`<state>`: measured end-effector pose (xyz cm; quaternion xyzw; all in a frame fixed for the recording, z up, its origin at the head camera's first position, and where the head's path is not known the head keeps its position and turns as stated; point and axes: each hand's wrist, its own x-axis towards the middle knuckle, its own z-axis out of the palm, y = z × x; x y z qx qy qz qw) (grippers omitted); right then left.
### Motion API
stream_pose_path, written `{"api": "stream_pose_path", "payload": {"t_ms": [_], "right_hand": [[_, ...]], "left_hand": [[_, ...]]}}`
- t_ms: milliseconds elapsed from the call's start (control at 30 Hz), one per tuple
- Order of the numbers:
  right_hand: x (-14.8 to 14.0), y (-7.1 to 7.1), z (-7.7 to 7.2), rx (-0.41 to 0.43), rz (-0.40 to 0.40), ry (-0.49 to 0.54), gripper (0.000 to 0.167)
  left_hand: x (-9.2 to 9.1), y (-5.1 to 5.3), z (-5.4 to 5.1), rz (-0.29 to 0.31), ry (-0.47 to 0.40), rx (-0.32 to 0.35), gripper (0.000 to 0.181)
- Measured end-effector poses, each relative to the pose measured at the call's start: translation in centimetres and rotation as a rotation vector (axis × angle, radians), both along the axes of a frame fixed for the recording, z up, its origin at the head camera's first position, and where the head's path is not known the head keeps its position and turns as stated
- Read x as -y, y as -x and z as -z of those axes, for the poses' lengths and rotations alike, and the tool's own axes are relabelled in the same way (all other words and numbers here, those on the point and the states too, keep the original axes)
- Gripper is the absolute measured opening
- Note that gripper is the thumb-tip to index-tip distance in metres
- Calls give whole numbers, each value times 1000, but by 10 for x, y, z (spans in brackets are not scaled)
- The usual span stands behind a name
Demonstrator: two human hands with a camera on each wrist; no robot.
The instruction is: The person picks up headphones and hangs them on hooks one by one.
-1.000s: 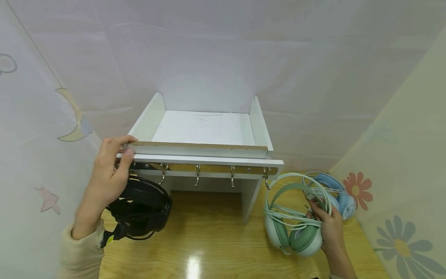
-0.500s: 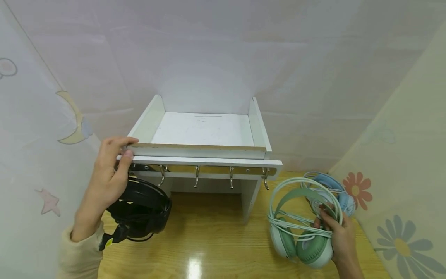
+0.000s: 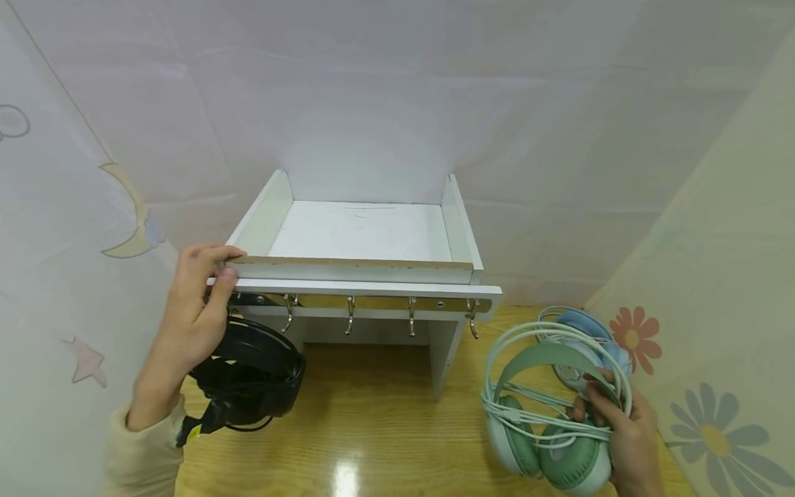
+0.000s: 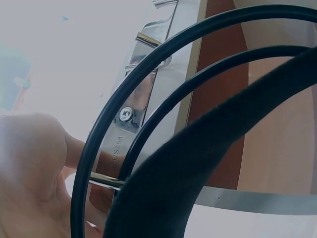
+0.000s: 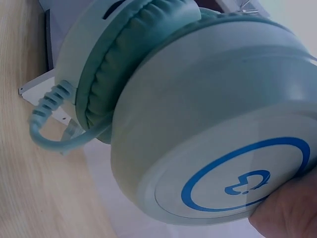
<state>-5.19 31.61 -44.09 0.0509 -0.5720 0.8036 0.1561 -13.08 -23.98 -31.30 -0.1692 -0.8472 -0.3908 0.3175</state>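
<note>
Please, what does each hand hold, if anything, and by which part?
The right hand holds the green headphones by one side, where the headband meets an ear cup. The left hand grips the white rack at its front left corner.

Head view, lower left: plain cream sleeve (image 3: 145, 459), loose cuff (image 3: 158, 424), bare left hand (image 3: 195, 304) beyond it. Black part (image 3: 211, 416) with a yellow-green patch (image 3: 194, 432) sits against that cuff, can't tell if worn. Right hand (image 3: 630, 431), lower right: bare, wrist too, down to the frame edge.
</note>
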Motion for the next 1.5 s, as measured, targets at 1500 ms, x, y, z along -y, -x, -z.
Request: {"api": "stream_pose_path", "payload": {"t_ms": [1500], "right_hand": [[33, -13, -27, -384, -303, 334, 58]], "left_hand": [[1, -1, -4, 21, 42, 76, 28]]}}
